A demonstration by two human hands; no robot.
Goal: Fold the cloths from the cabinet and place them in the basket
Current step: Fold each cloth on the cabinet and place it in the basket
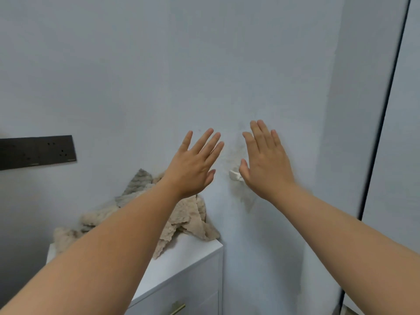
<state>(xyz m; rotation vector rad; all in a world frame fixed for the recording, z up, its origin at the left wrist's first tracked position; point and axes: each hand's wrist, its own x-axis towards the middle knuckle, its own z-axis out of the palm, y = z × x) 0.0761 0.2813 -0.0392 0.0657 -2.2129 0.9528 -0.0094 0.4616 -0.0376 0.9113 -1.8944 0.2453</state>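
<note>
Both my hands are up in front of the wall (159, 64), empty. Left hand (193, 171) has its back to the camera, fingers (205, 142) spread and straight, gripping nothing. Right hand (266, 164) is the same: fingers (261, 137) extended, closer together than on the left, thumb out, holding nothing. The two hands are near each other but apart.

Cloths (181, 219) sit in a loose unfolded heap on top of the white cabinet (188, 258), pushed against the wall at the cabinet's far right corner. The pile is beige fuzzy fabric with one greyer piece (138, 183) sticking up at the back. My left forearm crosses in front of the heap and hides its middle; I can't tell how many cloths are there.

The cabinet front shows a brass handle (178, 308) at the bottom edge; I see no gap at the front.

A small white hook-like thing (234, 175) is on the wall between the hands. A dark socket strip (38, 152) is on the wall at left.
</note>
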